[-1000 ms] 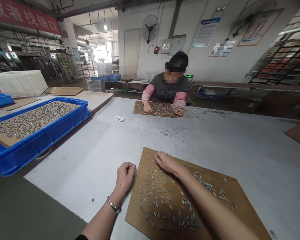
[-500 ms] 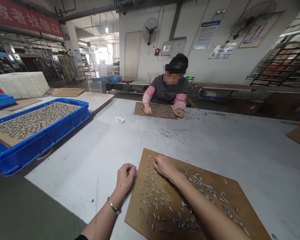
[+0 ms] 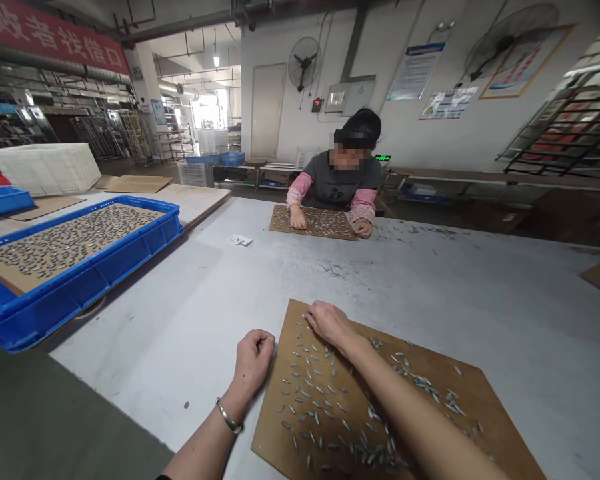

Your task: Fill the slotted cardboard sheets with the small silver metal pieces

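Observation:
Small grey metal pieces (image 3: 316, 389), slim and pointed-oval, lie spread over a brown cardboard sheet (image 3: 273, 433). On the left they sit apart in loose rows; toward the right and near edge they lie in heaps. My right hand (image 3: 330, 323) reaches across the sheet to its far left corner, fingers pinched on a small metal piece at the fingertips. Just left of the sheet, my left hand (image 3: 254, 357) rests on the table with its fingers curled closed. Its inside is hidden. My right forearm covers part of the sheet.
Across the white table (image 3: 205, 293), a co-worker (image 3: 337, 180) has both hands at another sheet of pieces (image 3: 325, 223). A blue tray (image 3: 130, 267) with a covered sheet stands at left. A scrap of white paper (image 3: 241, 240) lies on the table.
My right hand has shifted slightly toward the sheet's far edge, its fingertips now at a piece near the corner. My left hand stays put. The view has moved slightly.

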Action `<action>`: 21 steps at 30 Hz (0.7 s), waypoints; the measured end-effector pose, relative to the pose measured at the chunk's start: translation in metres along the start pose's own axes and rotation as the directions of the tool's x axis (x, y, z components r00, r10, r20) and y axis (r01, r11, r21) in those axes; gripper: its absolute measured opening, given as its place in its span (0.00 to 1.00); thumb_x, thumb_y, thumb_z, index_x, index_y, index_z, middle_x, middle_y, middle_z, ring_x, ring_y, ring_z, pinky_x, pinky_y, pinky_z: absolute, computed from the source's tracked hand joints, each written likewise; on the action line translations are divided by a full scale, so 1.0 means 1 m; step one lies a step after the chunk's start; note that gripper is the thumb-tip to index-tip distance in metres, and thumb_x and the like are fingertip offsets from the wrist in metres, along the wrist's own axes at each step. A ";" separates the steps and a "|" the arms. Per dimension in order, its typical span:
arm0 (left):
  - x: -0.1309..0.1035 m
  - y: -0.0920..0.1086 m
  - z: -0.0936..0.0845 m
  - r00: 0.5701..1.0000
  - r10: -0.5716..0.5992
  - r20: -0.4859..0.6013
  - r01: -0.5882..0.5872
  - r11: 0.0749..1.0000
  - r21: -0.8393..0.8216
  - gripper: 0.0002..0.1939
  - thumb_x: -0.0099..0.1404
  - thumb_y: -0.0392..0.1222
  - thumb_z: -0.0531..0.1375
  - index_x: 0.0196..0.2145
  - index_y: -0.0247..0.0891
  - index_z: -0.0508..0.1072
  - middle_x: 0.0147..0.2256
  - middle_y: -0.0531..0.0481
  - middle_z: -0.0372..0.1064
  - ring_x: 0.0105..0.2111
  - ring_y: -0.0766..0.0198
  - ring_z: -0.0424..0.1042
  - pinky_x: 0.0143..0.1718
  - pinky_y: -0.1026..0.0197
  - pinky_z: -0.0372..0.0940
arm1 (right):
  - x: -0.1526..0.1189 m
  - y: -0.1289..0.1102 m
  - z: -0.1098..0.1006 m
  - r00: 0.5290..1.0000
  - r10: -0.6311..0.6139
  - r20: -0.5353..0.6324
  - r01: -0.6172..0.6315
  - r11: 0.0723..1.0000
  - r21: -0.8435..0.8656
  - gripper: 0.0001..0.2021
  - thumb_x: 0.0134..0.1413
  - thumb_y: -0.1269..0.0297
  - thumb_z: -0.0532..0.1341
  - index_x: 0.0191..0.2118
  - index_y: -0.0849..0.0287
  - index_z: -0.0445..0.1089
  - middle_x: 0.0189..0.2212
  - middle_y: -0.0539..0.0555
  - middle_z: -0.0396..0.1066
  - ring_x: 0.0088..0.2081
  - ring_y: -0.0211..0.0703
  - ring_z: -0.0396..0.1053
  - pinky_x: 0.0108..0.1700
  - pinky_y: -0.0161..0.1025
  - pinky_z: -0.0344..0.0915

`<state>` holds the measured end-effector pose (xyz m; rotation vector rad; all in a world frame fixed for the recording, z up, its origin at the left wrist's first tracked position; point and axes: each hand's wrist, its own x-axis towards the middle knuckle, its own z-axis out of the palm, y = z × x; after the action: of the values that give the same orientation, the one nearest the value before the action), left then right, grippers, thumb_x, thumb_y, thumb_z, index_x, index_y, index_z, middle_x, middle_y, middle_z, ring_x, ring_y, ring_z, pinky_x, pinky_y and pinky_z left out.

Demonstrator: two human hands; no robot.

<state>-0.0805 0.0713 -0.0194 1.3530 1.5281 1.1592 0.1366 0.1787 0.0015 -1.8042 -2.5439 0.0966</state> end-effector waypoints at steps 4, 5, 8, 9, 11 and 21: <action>-0.001 0.001 0.000 1.000 0.016 0.011 -0.016 1.000 -0.012 0.12 0.64 0.46 0.57 0.31 0.38 0.75 0.30 0.49 0.73 0.32 0.61 0.69 0.35 0.60 0.62 | -0.013 0.014 -0.004 1.000 0.025 0.010 -0.025 0.998 0.061 0.12 0.67 0.67 0.55 0.39 0.57 0.77 0.41 0.57 0.77 0.42 0.45 0.72 0.40 0.36 0.57; -0.001 0.002 0.000 1.000 0.018 0.013 -0.018 1.000 -0.011 0.12 0.64 0.46 0.57 0.31 0.38 0.75 0.30 0.49 0.73 0.32 0.61 0.69 0.35 0.60 0.62 | -0.015 0.015 -0.002 1.000 0.009 0.018 -0.011 0.995 0.094 0.11 0.66 0.67 0.56 0.39 0.56 0.77 0.41 0.56 0.77 0.43 0.44 0.72 0.41 0.36 0.57; -0.002 0.001 0.000 1.000 0.028 0.010 -0.028 1.000 0.002 0.11 0.64 0.46 0.57 0.31 0.38 0.75 0.30 0.49 0.73 0.31 0.61 0.68 0.35 0.60 0.62 | -0.015 0.011 0.006 0.999 -0.016 0.042 0.009 0.984 0.175 0.09 0.64 0.68 0.57 0.39 0.57 0.76 0.41 0.57 0.76 0.43 0.45 0.71 0.42 0.36 0.58; -0.002 0.001 0.000 1.000 0.029 0.004 -0.029 1.000 0.006 0.11 0.64 0.46 0.57 0.30 0.38 0.75 0.30 0.49 0.73 0.31 0.61 0.68 0.35 0.60 0.62 | -0.013 0.010 0.009 0.999 -0.007 0.049 -0.002 0.983 0.182 0.09 0.64 0.68 0.57 0.38 0.59 0.75 0.40 0.58 0.75 0.42 0.45 0.71 0.42 0.36 0.58; -0.002 0.000 -0.001 1.000 0.025 -0.008 -0.025 1.000 0.006 0.11 0.64 0.46 0.57 0.31 0.38 0.75 0.29 0.50 0.73 0.31 0.61 0.68 0.35 0.60 0.62 | -0.010 0.008 0.012 0.998 0.017 0.057 -0.028 0.981 0.194 0.09 0.63 0.70 0.55 0.37 0.60 0.74 0.40 0.60 0.75 0.42 0.46 0.71 0.42 0.37 0.58; -0.001 -0.001 0.001 1.000 0.012 0.003 -0.012 1.000 -0.012 0.11 0.63 0.47 0.58 0.30 0.38 0.75 0.28 0.51 0.72 0.29 0.61 0.67 0.33 0.61 0.60 | -0.019 0.000 0.018 0.995 0.034 0.096 -0.065 0.937 0.343 0.08 0.59 0.68 0.58 0.30 0.58 0.73 0.30 0.53 0.77 0.35 0.42 0.73 0.35 0.33 0.59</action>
<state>-0.0799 0.0701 -0.0202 1.3568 1.5103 1.1720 0.1425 0.1598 -0.0163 -1.7565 -2.3459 0.5982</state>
